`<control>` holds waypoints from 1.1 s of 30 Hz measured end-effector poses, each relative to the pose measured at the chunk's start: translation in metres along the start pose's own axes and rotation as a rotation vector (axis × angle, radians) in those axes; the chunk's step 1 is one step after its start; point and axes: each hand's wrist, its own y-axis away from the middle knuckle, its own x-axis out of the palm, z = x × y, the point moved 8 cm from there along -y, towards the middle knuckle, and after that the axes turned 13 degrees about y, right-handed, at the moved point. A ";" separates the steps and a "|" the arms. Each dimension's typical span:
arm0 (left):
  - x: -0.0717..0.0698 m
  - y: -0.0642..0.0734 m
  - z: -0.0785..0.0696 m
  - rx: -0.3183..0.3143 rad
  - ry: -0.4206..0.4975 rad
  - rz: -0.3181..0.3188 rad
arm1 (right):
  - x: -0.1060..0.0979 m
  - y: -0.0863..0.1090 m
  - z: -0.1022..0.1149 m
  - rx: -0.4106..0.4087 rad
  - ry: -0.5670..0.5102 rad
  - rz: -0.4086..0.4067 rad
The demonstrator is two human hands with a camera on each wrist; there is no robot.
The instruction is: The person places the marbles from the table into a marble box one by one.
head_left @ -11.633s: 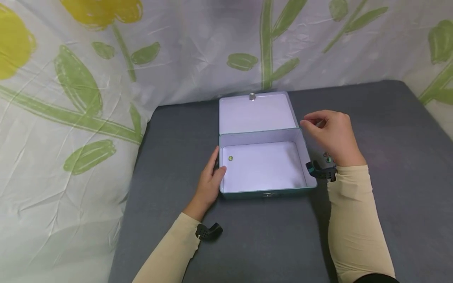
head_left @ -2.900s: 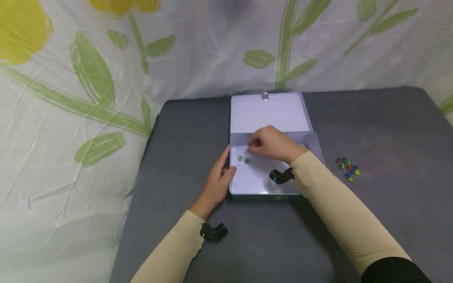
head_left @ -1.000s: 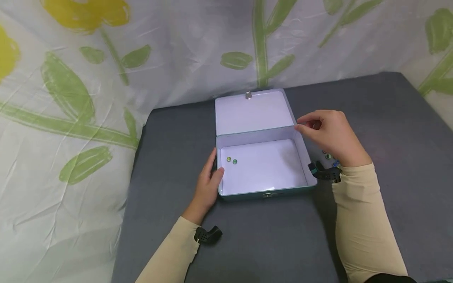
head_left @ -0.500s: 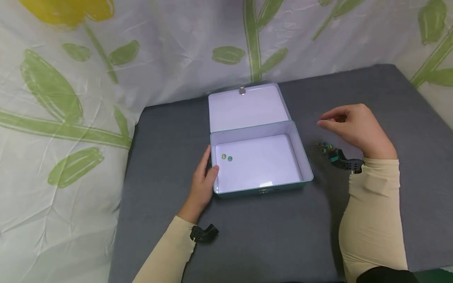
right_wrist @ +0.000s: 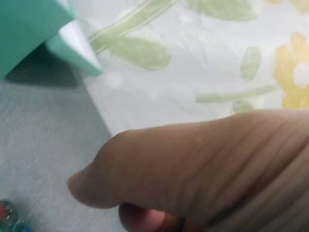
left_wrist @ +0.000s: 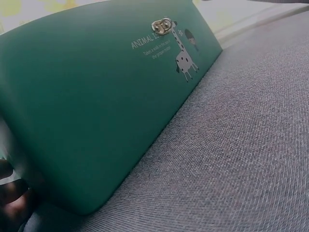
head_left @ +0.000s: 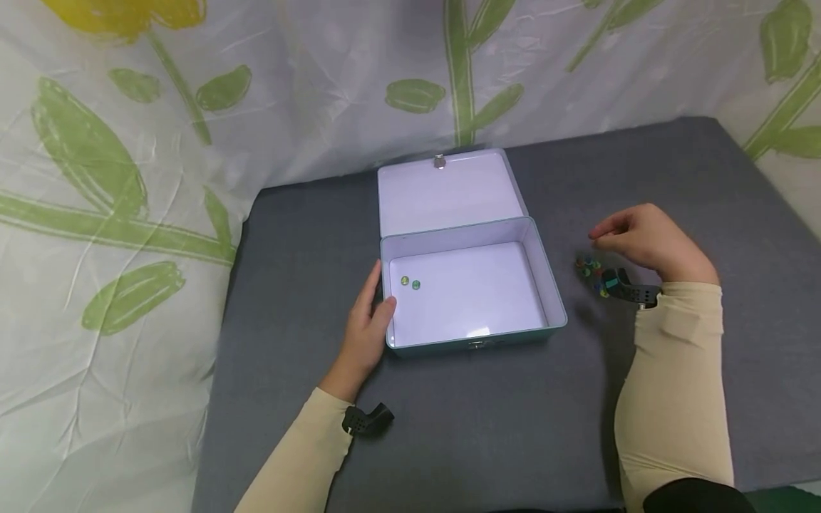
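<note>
A green tin box (head_left: pixel 474 340) with a white inside lies with its lid (head_left: pixel 452 192) folded back. My left hand (head_left: pixel 362 338) holds its left side, thumb over the rim and fingers along the outer wall. In the left wrist view, fingertips (left_wrist: pixel 12 191) show at the corner of the tin box (left_wrist: pixel 96 106). Two green-toned glass marbles, one yellowish (head_left: pixel 405 281) and one darker (head_left: pixel 416 285), sit inside near the left wall. My right hand (head_left: pixel 654 242) hovers just beyond several loose marbles (head_left: pixel 586 266), thumb and forefinger a little apart, nothing visible between them.
A grey cloth-covered table (head_left: pixel 462 427) bears everything. Behind it and to the left hangs a white sheet (head_left: pixel 308 92) with painted flowers and leaves. The wrist camera (head_left: pixel 631 291) on the right arm partly covers the loose marbles.
Across the earlier frames, a second marble has come into the box. My right hand has moved out of the box, rightward to the loose marbles, and lowered slightly. The left hand keeps its hold.
</note>
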 end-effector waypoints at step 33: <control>0.007 0.002 -0.034 -0.037 -0.030 0.015 | 0.031 -0.027 -0.006 -0.028 0.102 0.074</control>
